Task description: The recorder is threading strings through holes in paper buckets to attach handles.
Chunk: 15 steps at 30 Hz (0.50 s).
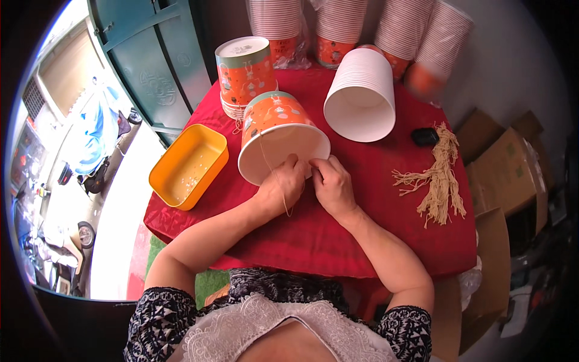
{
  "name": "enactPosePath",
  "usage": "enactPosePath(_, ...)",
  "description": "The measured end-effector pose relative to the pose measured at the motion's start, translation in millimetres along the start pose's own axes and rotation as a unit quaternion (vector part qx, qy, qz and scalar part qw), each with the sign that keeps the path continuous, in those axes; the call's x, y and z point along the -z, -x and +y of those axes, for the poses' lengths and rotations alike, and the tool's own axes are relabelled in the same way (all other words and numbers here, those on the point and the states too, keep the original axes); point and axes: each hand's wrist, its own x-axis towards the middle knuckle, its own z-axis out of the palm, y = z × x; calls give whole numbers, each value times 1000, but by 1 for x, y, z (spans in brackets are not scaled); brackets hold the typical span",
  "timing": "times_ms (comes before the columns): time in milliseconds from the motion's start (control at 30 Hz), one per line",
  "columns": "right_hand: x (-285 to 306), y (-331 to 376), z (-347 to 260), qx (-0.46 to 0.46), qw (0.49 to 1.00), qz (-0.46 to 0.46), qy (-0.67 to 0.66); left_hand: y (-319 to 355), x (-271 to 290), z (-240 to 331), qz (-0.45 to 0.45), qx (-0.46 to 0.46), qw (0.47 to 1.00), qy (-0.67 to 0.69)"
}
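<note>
An orange paper bucket [278, 114] with a green band and a white inside lies tipped, its mouth toward me. My left hand [283, 184] is closed on the near edge of its rim. Against the same stretch of rim, close beside the left fingers, my right hand [333, 186] is pinched shut; what lies between its fingertips is hidden. A thin beige string [267, 158] runs from the bucket's left rim, down across its mouth and past my left wrist, ending in a loose loop.
Behind stand an upside-down bucket stack [246, 75] and several tall stacks [338, 27]. A white bucket stack [362, 96] lies on the red cloth [362, 223]. A yellow tub [188, 166] holds white bits. At right are a string bundle [443, 175], black object [424, 137] and cardboard boxes [506, 172].
</note>
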Motion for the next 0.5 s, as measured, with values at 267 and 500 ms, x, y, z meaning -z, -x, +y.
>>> enactPosePath(267,4,1,-3,-19,999,-31,-13,3,-8,-4,15,-9,999,-33)
enactPosePath(500,4,4,14,-4,994,-64,-86,2,-4,-7,43,-69,997,7)
